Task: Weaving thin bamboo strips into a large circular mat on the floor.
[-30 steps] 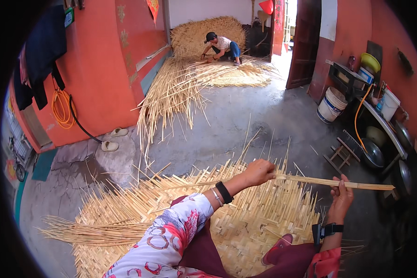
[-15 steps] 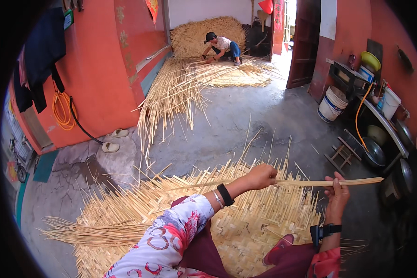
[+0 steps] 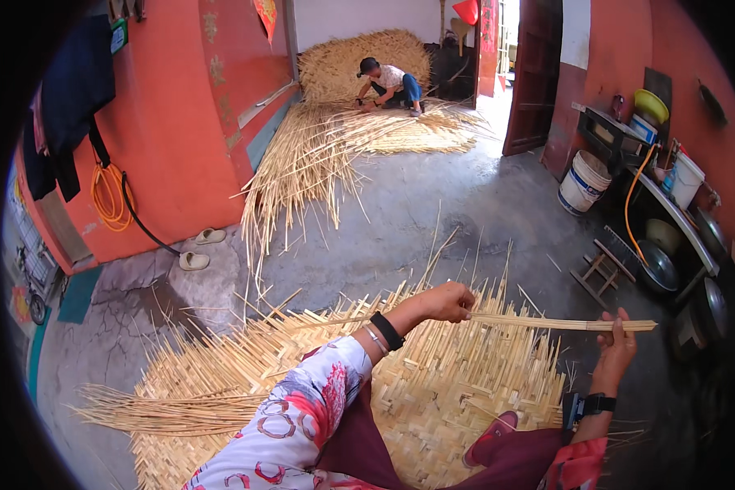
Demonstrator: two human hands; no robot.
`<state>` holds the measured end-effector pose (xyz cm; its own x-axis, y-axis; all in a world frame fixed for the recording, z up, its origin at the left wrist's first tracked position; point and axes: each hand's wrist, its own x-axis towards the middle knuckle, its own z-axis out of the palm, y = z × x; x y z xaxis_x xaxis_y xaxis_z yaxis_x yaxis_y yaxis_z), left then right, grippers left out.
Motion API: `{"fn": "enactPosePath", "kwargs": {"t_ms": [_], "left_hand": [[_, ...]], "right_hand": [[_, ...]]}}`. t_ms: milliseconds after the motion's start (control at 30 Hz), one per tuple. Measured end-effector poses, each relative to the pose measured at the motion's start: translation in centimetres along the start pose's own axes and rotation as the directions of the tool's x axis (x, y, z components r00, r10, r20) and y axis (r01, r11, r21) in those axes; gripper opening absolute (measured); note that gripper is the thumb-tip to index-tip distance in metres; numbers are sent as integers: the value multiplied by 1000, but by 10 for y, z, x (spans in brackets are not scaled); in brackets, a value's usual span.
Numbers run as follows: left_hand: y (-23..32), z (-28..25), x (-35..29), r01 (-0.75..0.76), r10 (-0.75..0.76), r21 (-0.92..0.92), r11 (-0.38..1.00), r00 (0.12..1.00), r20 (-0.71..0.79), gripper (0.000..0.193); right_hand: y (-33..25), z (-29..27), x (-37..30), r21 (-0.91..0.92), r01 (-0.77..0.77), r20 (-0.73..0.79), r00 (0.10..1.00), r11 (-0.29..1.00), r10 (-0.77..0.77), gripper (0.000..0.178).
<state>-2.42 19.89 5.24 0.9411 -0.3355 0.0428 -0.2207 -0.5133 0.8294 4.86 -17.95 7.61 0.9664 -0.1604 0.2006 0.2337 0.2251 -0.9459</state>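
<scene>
I hold a long flat bamboo strip (image 3: 539, 323) level above a half-woven bamboo mat (image 3: 433, 384) that lies on the floor under my legs. My left hand (image 3: 447, 302) grips the strip near its middle, the arm in a flowered sleeve with a black wristband. My right hand (image 3: 617, 349), with a black watch on the wrist, pinches the strip close to its right end. Loose strip ends stick out from the mat on every side. My red shoe (image 3: 492, 430) rests on the mat.
Another person (image 3: 388, 82) squats at the far end on a second mat among bamboo piles (image 3: 318, 155). A white bucket (image 3: 584, 181), small wooden stool (image 3: 598, 273) and shelf with pans (image 3: 678, 237) stand on the right. Sandals (image 3: 194, 260) lie by the orange wall.
Both hands have kept their grip on the strip. The strip has shifted slightly and sits a little lower and more level than a second ago.
</scene>
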Motion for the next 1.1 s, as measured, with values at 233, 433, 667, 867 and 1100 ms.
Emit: {"fn": "enactPosePath", "kwargs": {"t_ms": [233,433,667,867,1100], "left_hand": [[-5,-2,2,-40,92,345,938,986,-136,24],[-2,-4,1,-11,59,330,944,989,-134,23],[3,-14,-14,94,-71,-252,963,993,99,23],[10,-2,18,-76,82,210,975,997,-17,22],[-11,-16,-5,112,-12,569,815,984,-176,19]], "right_hand": [[3,-8,3,-29,-39,-10,999,999,39,32],[10,-16,7,0,-18,-41,999,1000,18,30],[24,-28,14,61,-58,-31,998,996,60,30],[1,-36,9,74,-53,-101,993,996,60,30],[22,4,7,151,-93,-32,995,984,99,26]]}}
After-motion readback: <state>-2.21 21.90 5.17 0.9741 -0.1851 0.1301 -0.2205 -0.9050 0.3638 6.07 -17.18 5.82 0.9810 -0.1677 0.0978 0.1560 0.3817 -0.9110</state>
